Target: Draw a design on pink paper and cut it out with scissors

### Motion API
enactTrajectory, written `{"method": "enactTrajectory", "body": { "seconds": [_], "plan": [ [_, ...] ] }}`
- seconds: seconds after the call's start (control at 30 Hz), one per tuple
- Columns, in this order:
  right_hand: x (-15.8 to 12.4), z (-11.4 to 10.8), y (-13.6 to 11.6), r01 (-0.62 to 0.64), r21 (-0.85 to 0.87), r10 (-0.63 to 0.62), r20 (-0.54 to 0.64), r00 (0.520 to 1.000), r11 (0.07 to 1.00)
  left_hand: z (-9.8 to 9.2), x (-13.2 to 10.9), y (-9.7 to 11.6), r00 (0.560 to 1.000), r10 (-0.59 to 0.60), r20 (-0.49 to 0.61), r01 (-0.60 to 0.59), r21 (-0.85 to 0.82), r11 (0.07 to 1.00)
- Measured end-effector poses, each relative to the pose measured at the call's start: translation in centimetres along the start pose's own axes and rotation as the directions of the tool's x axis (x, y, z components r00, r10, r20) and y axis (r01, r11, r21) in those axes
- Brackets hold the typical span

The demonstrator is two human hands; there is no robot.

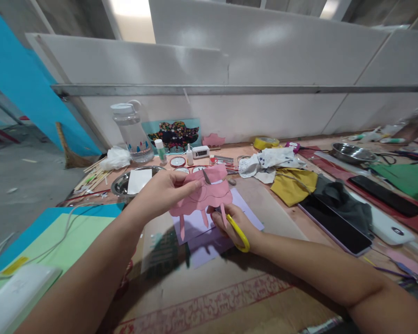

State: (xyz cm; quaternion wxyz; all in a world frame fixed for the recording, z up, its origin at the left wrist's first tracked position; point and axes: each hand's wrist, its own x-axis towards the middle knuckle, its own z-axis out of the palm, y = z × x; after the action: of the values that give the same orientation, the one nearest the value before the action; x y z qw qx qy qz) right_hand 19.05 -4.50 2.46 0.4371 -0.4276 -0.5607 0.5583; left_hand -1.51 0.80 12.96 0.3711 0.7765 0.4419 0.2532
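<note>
A pink paper cutout [209, 197] with a wavy edge and several narrow strips hanging down is held up above the table. My left hand [167, 188] pinches its upper left side between thumb and fingers. Behind and below the cutout, my right hand [237, 228] is closed on yellow-handled scissors [242, 236]; a dark blade tip pokes up through the paper near its top. The paper hides part of the right fingers. Beneath both hands lie purple paper sheets [247, 208] on a clear mat.
A water bottle [132, 134], glue bottle [160, 150] and metal dish [118, 185] stand at the back left. Green and blue sheets [80, 236] lie left. On the right are yellow cloth [294, 185], a phone [334, 225], a power bank [386, 222] and another metal bowl [353, 153].
</note>
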Motion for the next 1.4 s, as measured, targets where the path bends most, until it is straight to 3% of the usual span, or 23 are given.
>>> {"method": "enactTrajectory", "body": {
  "seconds": [0.93, 1.4],
  "plan": [
    [-0.2, 0.3, -1.0, -0.026, 0.026, 0.026, -0.012, 1.0, 0.999, -0.1, -0.2, 0.1, 1.0, 0.02, 0.0, -0.02, 0.039, 0.999],
    [-0.1, 0.1, 0.3, 0.033, 0.028, -0.033, 0.013, 0.999, 0.999, -0.6, -0.1, 0.1, 1.0, 0.019, 0.025, -0.019, 0.025, 0.999]
  ]
}}
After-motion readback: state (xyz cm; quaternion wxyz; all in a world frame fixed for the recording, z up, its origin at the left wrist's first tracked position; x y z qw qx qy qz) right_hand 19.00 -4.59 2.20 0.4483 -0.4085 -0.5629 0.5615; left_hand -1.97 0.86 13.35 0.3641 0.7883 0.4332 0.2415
